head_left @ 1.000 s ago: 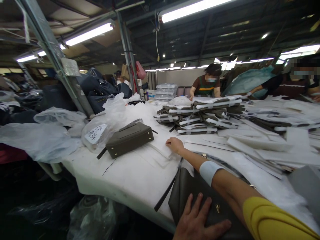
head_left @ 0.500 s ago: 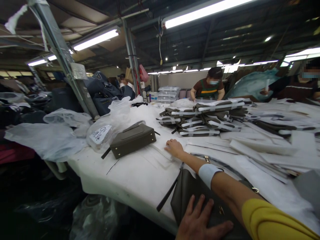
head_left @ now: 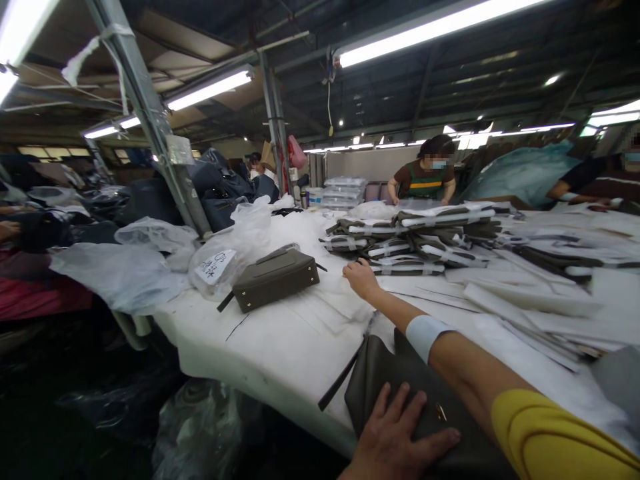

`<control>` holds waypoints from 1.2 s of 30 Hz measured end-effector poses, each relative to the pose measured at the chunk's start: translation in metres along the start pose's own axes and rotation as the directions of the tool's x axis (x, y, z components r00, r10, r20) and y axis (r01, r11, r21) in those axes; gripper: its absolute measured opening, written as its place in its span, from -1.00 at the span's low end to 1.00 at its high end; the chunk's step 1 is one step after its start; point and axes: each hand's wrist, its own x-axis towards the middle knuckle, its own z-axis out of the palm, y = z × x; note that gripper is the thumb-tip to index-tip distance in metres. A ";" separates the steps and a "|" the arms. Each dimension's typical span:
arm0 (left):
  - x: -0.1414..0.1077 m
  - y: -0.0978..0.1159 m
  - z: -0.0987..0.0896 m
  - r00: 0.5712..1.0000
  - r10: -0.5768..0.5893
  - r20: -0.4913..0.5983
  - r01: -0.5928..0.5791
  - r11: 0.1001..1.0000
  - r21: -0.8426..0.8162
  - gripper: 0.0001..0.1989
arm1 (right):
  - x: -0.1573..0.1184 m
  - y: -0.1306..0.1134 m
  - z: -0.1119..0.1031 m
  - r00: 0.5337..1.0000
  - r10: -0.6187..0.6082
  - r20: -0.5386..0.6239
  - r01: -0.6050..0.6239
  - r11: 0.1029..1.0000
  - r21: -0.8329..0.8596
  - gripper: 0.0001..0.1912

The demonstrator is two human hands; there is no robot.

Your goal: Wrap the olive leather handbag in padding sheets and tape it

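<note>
My left hand [head_left: 395, 430] lies with spread fingers on a dark olive handbag [head_left: 373, 377] at the table's front edge. A gold clasp shows by its thumb, and a strap hangs off the bag's left side. Reaching across that bag, my right hand [head_left: 361, 277] has curled fingers beside a stack of flat olive bags [head_left: 410, 237] with white padding. Whatever its fingertips hold, if anything, is hidden. Left of it stands a second olive handbag [head_left: 280, 280], tilted on its side, with small metal studs on its base. Thin white sheets [head_left: 325, 303] lie between them.
Clear plastic bags [head_left: 125, 273], one with a handwritten label [head_left: 216, 265], cover the table's left corner. White foam strips [head_left: 530, 300] lie on the right. Across the table a masked co-worker [head_left: 425, 173] bends over it. A metal post [head_left: 155, 127] rises at left.
My right hand has moved slightly away from the white sheets toward the stacked bags. My left hand stays on the handbag. The view has shifted a little left.
</note>
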 end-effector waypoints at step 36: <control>-0.001 0.013 -0.008 0.982 -0.096 0.161 0.110 0.991 -0.080 -0.49 | -0.294 0.011 -0.113 0.938 -0.079 0.336 0.011 0.980 0.199 -0.40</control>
